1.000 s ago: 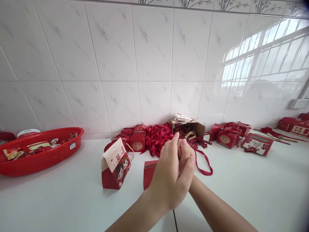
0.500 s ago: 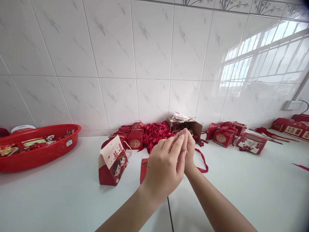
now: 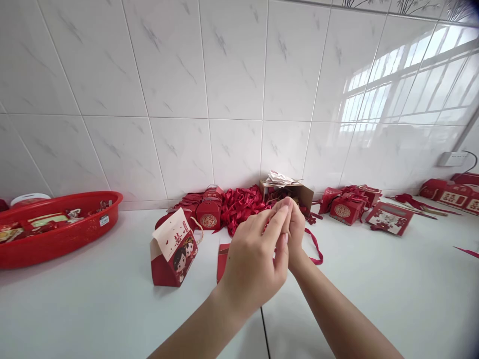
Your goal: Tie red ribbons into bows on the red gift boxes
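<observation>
My left hand (image 3: 256,254) and my right hand (image 3: 296,227) are pressed together above the middle of the table, fingers closed over each other. Whatever lies between them, if anything, is hidden. Behind my left hand, a flat red piece (image 3: 222,260) on the table is partly covered. To the left stands a red and cream gift box (image 3: 175,249) with a cartoon couple and a twisted cord handle. A loose red ribbon (image 3: 315,247) curls on the table beyond my right wrist.
A red plastic basin (image 3: 63,244) with wrapped sweets sits at the left. Along the tiled wall lie a heap of red ribbons (image 3: 241,204), small red boxes (image 3: 209,212), an open cardboard box (image 3: 305,195) and more red boxes (image 3: 346,210). A dark seam (image 3: 265,331) crosses the table.
The hands stay joined in nearly the same place, with only a slight shift of the fingers. The view has tilted a little, so the background sits slightly differently.
</observation>
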Available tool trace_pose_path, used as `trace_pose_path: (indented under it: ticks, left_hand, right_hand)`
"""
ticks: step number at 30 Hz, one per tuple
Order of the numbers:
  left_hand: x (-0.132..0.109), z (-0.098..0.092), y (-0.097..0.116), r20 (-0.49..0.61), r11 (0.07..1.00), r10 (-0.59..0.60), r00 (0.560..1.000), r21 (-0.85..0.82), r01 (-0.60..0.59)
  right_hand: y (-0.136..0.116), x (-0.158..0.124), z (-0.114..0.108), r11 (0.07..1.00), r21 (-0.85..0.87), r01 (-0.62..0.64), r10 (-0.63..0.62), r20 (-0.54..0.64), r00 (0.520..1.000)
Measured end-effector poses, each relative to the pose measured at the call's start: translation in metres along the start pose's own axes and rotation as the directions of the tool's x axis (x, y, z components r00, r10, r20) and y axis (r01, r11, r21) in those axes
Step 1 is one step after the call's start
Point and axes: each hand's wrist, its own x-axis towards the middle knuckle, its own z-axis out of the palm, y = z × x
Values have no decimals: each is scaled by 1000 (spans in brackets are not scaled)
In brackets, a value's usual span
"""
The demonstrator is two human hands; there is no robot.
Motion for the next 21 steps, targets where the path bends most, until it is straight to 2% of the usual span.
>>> trace_pose_path:
  ticks: [7, 16, 19, 20, 21]
  left_hand:
    - [0, 0, 0, -51, 997, 66, 997, 48, -63]
    - [2, 0, 0, -36, 997, 73, 997, 30, -72]
    - [6, -8, -2, -10, 989, -11, 1000, -148, 9]
    - [8, -13, -3, 0, 959, -75, 997, -274, 72]
    - [10, -20, -6, 11, 889, -162, 987, -432, 151]
  right_hand:
    - [2, 1, 0, 999, 29, -16, 16, -7, 1000]
    - [0, 1, 1, 999, 40, -31, 32, -12, 999]
    - [-4, 1, 1, 995, 97, -20, 18, 21, 1000]
    - [-7, 1, 1, 990, 137, -21, 14, 50, 999]
    - [-11, 1, 1, 983, 179, -29, 13, 89, 996]
